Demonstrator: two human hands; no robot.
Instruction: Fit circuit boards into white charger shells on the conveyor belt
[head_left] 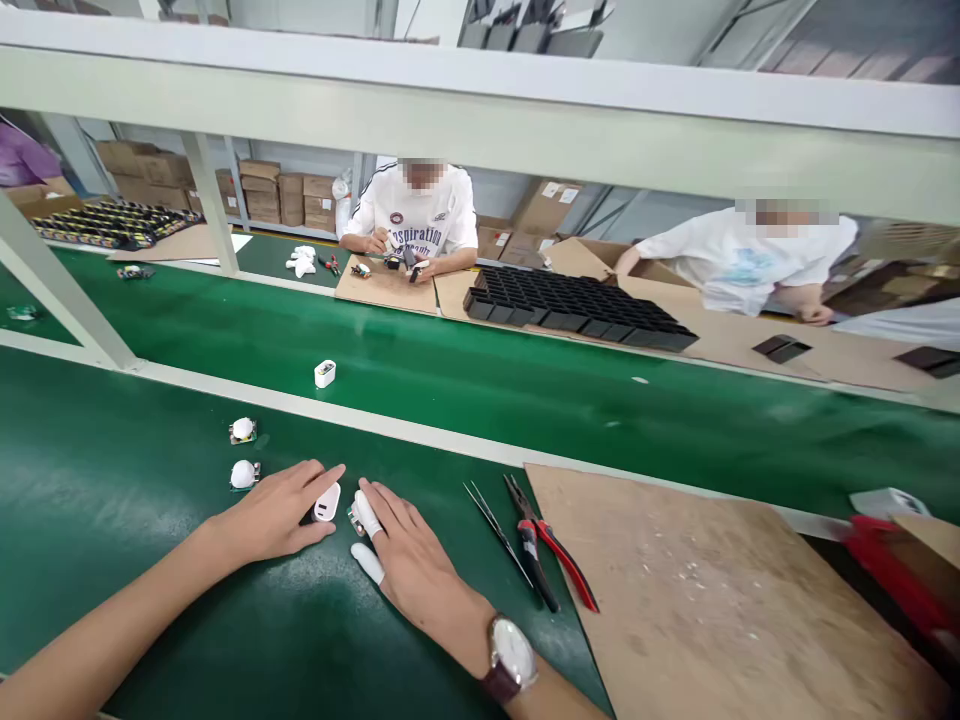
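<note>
Reading legible writing first: a white short-sleeved cloth shirt (450, 208) on a co-worker, far beyond the grip, shows "nspiration" in dark print. Labels on a tall brown cardboard carton (541, 218), farther back, are too small to read. Left hand (281, 508): palm turned down, thumb and fingers curled narrowly about a small white plastic housing with a dark slot (325, 503), held at the fingertips. Right hand (416, 555): back uppermost, angled toward the left one, thumb set apart, index over a small silvery metal-edged component (355, 519) (white finger covers (367, 563) sit on both digits); cannot tell whether it is gripped. Right of this hand lie slender steel tweezers (498, 532), then red-and-black-handled metal pliers (545, 545).
</note>
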